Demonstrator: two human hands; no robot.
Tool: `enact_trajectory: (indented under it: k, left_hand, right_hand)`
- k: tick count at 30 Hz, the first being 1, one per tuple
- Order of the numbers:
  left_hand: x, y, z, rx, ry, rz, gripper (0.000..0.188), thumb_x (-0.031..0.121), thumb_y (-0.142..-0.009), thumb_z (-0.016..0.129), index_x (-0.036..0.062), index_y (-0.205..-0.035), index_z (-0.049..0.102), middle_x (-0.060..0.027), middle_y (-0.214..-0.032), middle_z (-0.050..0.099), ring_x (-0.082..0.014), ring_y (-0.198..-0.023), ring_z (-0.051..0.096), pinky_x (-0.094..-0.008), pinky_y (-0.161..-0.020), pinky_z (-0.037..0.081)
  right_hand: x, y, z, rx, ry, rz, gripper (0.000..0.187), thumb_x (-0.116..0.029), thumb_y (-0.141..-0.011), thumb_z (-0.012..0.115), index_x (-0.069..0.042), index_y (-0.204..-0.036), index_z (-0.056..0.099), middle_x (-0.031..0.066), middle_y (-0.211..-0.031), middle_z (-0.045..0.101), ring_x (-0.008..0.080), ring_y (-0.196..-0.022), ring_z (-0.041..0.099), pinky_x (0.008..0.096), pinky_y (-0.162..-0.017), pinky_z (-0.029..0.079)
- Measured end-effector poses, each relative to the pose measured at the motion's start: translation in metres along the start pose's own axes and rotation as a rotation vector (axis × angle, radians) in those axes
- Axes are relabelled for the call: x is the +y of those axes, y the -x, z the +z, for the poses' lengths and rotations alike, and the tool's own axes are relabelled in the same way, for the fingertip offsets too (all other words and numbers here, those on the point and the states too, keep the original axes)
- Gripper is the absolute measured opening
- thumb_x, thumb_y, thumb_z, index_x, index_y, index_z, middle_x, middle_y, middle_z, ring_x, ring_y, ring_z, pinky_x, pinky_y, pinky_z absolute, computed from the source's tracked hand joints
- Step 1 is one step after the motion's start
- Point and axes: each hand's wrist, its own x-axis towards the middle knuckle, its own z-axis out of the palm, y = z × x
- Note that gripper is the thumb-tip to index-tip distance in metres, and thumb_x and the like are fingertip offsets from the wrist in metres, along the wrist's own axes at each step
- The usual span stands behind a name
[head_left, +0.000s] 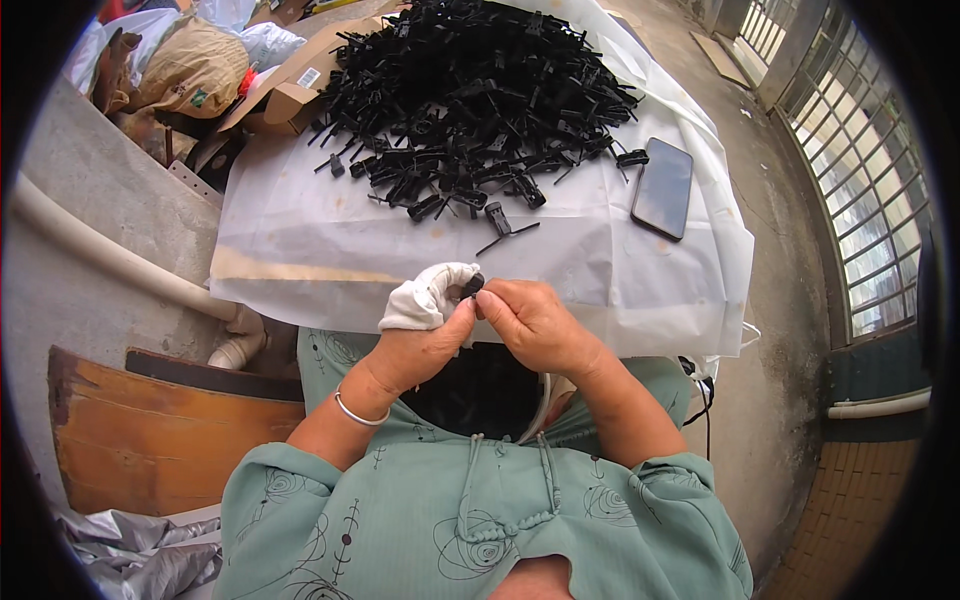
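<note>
My left hand (432,318), partly wrapped in a white cloth glove, is closed on a small black plastic part (473,287) above the table's near edge. Thumb and fingers of my right hand (532,318) pinch at the same part from the right, touching the left thumb. Most of the part is hidden by my fingers. Just beyond my hands, a single black part with thin prongs (497,222) lies apart from the rest. A big heap of similar black plastic parts (480,95) covers the far half of the table.
White sheeting (330,240) covers the table. A dark phone (663,188) lies at its right. On my lap, below my hands, is a container of dark contents (478,390). Cardboard (292,103) and bags (195,65) stand at the far left, a pipe (120,250) nearer, barred windows (860,170) right.
</note>
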Motion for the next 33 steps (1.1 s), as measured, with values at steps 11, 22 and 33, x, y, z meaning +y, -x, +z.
enact_trajectory:
  k: [11, 22, 33]
  left_hand:
    - [-0.015, 0.003, 0.005, 0.196, -0.708, 0.397, 0.030, -0.001, -0.082, 0.056, -0.0070, -0.111, 0.054, -0.0168, -0.102, 0.061, -0.0227, -0.094, 0.060, -0.0307, -0.084, 0.047]
    - [-0.004, 0.010, 0.010, 0.209, -0.329, 0.276, 0.029, 0.000, -0.082, 0.057, -0.0077, -0.110, 0.054, -0.0154, -0.098, 0.062, -0.0214, -0.092, 0.060, -0.0300, -0.082, 0.048]
    - [-0.005, 0.005, 0.008, 0.179, -0.090, 0.258, 0.031, 0.004, -0.085, 0.057, -0.0025, -0.114, 0.049, -0.0100, -0.092, 0.060, -0.0178, -0.086, 0.058, -0.0278, -0.078, 0.047]
  right_hand:
    - [0.012, -0.001, 0.034, 0.147, -0.106, 0.100, 0.025, -0.016, -0.091, 0.049, 0.002, -0.075, 0.053, 0.0170, -0.061, 0.053, 0.0267, -0.052, 0.046, 0.0362, -0.053, 0.040]
    - [0.011, 0.003, 0.027, 0.080, -0.231, 0.001, 0.027, -0.016, -0.095, 0.047, 0.001, -0.074, 0.049, 0.0097, -0.057, 0.044, 0.0157, -0.054, 0.038, 0.0310, -0.051, 0.038]
    - [0.003, 0.001, 0.020, 0.111, -0.116, 0.002, 0.020, -0.016, -0.093, 0.050, 0.000, -0.083, 0.055, 0.0056, -0.064, 0.050, 0.0138, -0.058, 0.046, 0.0268, -0.055, 0.040]
